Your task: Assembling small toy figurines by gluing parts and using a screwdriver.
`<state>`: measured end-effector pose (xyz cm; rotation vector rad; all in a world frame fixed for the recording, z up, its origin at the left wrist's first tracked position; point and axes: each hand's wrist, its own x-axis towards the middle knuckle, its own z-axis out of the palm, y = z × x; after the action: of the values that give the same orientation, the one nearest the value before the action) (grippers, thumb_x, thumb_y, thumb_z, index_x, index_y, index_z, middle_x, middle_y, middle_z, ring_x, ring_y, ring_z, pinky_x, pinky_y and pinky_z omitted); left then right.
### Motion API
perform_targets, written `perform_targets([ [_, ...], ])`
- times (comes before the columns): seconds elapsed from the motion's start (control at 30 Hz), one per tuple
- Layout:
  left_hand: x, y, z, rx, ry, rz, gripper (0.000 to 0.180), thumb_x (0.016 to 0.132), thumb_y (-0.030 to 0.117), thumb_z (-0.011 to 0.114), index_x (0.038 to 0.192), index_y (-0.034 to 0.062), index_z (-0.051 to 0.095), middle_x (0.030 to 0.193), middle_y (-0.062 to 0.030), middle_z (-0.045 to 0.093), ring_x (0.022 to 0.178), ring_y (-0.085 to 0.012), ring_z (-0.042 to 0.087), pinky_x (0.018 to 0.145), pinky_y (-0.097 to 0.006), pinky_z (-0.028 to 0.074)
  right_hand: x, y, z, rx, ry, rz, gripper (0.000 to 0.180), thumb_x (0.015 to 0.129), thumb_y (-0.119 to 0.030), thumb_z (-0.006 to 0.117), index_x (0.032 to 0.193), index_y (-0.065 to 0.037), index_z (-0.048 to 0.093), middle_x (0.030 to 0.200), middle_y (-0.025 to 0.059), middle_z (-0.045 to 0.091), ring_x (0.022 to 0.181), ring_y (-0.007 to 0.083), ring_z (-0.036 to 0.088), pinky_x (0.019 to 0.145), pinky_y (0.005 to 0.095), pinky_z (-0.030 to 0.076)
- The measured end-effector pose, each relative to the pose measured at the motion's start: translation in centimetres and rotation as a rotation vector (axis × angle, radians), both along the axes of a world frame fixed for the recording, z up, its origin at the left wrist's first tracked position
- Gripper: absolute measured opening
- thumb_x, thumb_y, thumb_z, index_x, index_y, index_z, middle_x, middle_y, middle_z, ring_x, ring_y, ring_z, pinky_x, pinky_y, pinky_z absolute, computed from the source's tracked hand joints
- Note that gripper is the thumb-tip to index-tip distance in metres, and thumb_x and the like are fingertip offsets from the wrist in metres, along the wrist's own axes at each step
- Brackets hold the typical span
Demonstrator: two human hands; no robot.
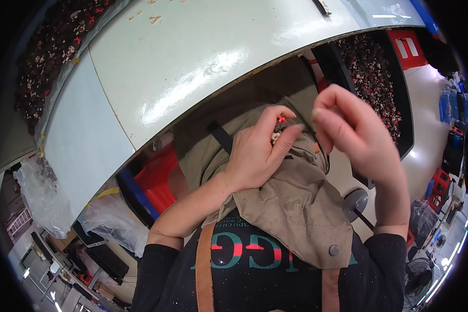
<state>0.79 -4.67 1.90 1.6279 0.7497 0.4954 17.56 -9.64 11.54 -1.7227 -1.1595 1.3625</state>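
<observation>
My left hand point(256, 149) rests over my lap, its thumb and fingers curled round a small brown figure point(280, 126). That figure has beige parts and a red, bow-like piece on top; the palm and fingers hide some of it. To its right, my right hand point(354, 125) is raised and apart from the figure. Its fingers are bent toward the thumb in a pinch, slightly blurred, and whatever may be between them does not show. Beneath both hands lies a khaki apron point(296, 203) with brown straps.
A pale table point(192, 67) curves across in front of me. Many similar brown, beige and red figures fill a plastic-lined heap point(52, 62) at far left and a black bin point(374, 78) at right. Red stools, clear plastic bags point(44, 195) and a fan point(420, 278) stand around.
</observation>
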Motion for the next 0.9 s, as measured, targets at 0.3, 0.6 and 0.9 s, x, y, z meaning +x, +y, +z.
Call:
perform_targets([
  [0.3, -0.1, -1.2, 0.3, -0.054, 0.031, -0.167, 0.043, 0.089, 0.021, 0.062, 0.125, 0.0055, 0.046, 0.096, -0.0083, 0.057, 0.079, -0.0139, 0.054, 0.07, -0.026, 0.044, 4.2, 3.4, -0.7, -0.434, 0.187, 0.135, 0.022, 0.095, -0.029, 0.05, 0.089, -0.008, 0.049, 0.057, -0.0037, 0.048, 0.045, 0.0022, 0.037, 0.038, 0.0173, 0.022],
  [0.6, -0.7, -0.3, -1.2, 0.064, -0.047, -0.208, 0.04, 0.092, 0.034, 0.054, 0.123, 0.0113, 0.044, 0.076, -0.0109, 0.062, 0.065, -0.0285, 0.063, 0.053, -0.036, 0.043, -0.8, -1.4, 1.5, 0.327, -0.473, 0.381, 0.006, 0.09, -0.008, 0.051, 0.087, -0.003, 0.051, 0.066, 0.0006, 0.052, 0.057, 0.0064, 0.051, 0.051, 0.023, 0.04],
  [0.9, -1.0, -1.4, -0.2, -0.07, -0.138, -0.274, 0.036, 0.089, 0.02, 0.057, 0.121, 0.012, 0.044, 0.071, -0.0101, 0.061, 0.061, -0.0294, 0.063, 0.052, -0.037, 0.045, 4.4, 1.1, -2.6, -0.416, 0.401, 0.17, 0.021, 0.097, -0.026, 0.048, 0.085, -0.008, 0.046, 0.056, -0.0031, 0.043, 0.043, 0.0024, 0.03, 0.037, 0.0184, 0.02],
])
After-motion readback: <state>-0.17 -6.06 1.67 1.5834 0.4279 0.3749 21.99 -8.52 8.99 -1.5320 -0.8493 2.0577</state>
